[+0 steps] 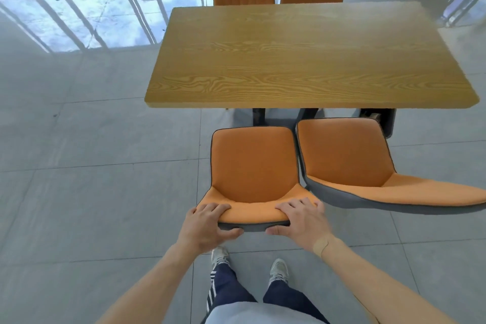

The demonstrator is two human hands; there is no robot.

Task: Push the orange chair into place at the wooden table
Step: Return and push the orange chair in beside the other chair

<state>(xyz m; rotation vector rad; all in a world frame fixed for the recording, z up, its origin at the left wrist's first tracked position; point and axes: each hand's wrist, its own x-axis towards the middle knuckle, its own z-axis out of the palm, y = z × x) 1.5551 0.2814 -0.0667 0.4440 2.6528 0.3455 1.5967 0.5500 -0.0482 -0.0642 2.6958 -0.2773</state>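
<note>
My left hand [207,226] and right hand [302,221] both clasp the top edge of the orange chair's [253,166] backrest, fingers curled over the front, thumbs behind. Its seat stretches away from my grip toward the wooden table [302,60], front edge just short of the tabletop, close beside a second orange chair [349,158].

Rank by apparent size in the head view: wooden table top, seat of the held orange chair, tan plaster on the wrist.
1. Wooden table top, by far the largest.
2. Seat of the held orange chair, though nearness to the camera inflates it.
3. Tan plaster on the right wrist, smallest.
</note>
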